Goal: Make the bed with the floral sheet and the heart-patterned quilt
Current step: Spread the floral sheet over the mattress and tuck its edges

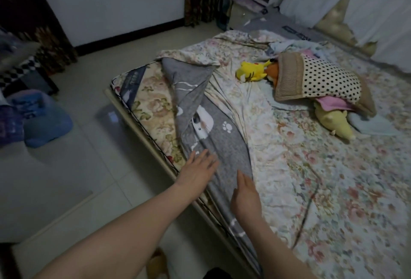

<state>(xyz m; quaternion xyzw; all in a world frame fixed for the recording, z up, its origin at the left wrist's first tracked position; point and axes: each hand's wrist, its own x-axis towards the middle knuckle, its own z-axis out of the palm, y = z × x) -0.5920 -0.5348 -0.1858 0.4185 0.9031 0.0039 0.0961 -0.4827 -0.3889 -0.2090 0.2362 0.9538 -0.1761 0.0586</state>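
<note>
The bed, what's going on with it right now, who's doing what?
A person reaches both open hands to a grey cat-print sheet along the mattress edge: left hand flat over it, right hand on its edge beside it, neither gripping. The floral sheet lies rumpled, pulled back from one corner so the mattress shows. A yellow plush toy and a polka-dot pillow lie on the bed.

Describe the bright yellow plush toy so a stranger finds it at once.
On the floral sheet, find the polka-dot pillow. The bright yellow plush toy lies just left of it. The other yellow plush, below the pillow, is paler.
</note>
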